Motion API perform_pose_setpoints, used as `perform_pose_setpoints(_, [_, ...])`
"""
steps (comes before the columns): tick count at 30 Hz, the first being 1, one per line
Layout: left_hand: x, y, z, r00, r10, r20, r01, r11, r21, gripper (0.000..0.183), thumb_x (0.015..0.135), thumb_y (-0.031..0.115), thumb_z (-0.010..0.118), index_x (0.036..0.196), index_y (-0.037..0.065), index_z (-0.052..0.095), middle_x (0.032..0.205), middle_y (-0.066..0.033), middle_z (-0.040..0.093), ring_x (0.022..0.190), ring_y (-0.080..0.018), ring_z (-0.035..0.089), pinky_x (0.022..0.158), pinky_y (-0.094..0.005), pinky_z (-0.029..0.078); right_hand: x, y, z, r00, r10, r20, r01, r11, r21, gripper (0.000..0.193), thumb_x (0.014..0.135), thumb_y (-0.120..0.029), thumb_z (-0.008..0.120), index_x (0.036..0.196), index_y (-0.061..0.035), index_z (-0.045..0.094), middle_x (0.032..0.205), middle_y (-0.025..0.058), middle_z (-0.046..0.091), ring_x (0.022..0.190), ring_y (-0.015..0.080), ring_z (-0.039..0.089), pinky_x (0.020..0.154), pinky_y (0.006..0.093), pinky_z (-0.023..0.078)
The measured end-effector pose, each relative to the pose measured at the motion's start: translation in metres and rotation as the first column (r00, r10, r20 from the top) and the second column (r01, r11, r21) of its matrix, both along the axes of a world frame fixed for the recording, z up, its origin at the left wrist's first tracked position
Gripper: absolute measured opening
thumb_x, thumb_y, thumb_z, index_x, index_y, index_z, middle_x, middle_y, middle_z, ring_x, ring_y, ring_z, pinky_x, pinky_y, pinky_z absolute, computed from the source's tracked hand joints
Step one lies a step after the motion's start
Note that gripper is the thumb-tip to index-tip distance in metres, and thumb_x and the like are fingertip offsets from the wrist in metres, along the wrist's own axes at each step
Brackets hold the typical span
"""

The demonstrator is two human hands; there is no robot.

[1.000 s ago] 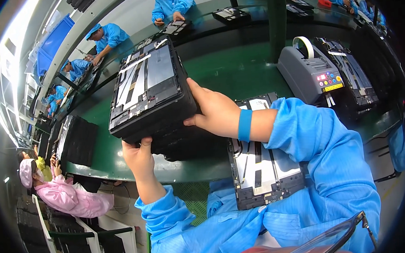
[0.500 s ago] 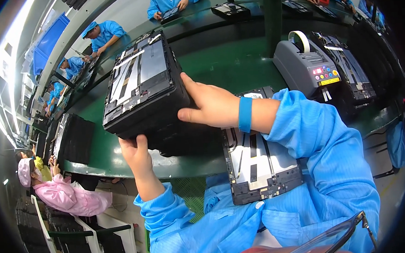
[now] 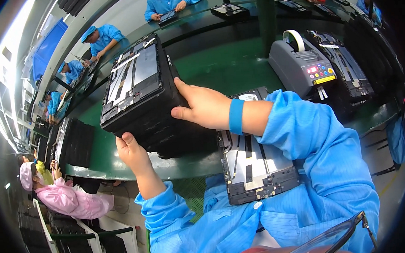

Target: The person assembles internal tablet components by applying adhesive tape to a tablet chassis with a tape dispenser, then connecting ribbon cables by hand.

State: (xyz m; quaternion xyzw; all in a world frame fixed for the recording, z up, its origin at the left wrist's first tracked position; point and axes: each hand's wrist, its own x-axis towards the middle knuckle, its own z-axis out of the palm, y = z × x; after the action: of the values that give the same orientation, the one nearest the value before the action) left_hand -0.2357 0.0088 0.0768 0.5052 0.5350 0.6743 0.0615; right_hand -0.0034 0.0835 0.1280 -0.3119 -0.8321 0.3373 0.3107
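A thick stack of black tray-like panels (image 3: 139, 100), its top one showing silver strips, is held over the green table (image 3: 227, 65). My left hand (image 3: 133, 150) grips the stack's near lower corner from below. My right hand (image 3: 203, 106) presses against its right side, thumb on top; a blue band circles that wrist. Under my right forearm lies another open black panel (image 3: 255, 167) with a silver inner plate, overhanging the table's near edge.
A grey tape dispenser machine (image 3: 302, 68) stands at the right, with a black panel (image 3: 346, 71) beside it. Another black stack (image 3: 77, 142) lies at the left. Several people in blue coats work along the far side; a person in pink sits lower left.
The stack has tipped up and shifted slightly left and away from me, both hands moving with it. My grip on it is unchanged.
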Motion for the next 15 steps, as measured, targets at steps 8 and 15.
perform_pose_setpoints(8, [0.06,-0.054,-0.028,0.928,0.121,-0.353,0.02,0.928,0.373,0.042,0.094,0.028,0.046,0.117,-0.007,0.045,0.125,-0.0218,0.044,0.111,-0.0299,0.046,0.102,-0.0422,0.034,0.14,-0.043,0.014,0.992,0.03,-0.12,-0.02,0.996,0.086,0.048,0.085,-0.017,0.062,0.128,0.0,0.049,0.13,0.02,0.049,0.122,0.0299,0.047,0.102,0.0362,0.036])
perform_pose_setpoints(15, [0.128,-0.059,-0.074,0.655,-0.711,0.256,0.751,0.574,-0.328,0.078,0.091,0.055,0.041,0.14,-0.002,0.02,0.139,-0.0183,0.034,0.125,-0.0267,0.039,0.104,-0.0374,0.031,0.238,-0.08,-0.068,0.406,-0.678,-0.612,0.546,0.718,-0.432,0.015,0.088,-0.013,0.059,0.101,-0.0056,0.059,0.091,0.0008,0.061,0.078,0.0058,0.053,0.067,0.0188,0.04])
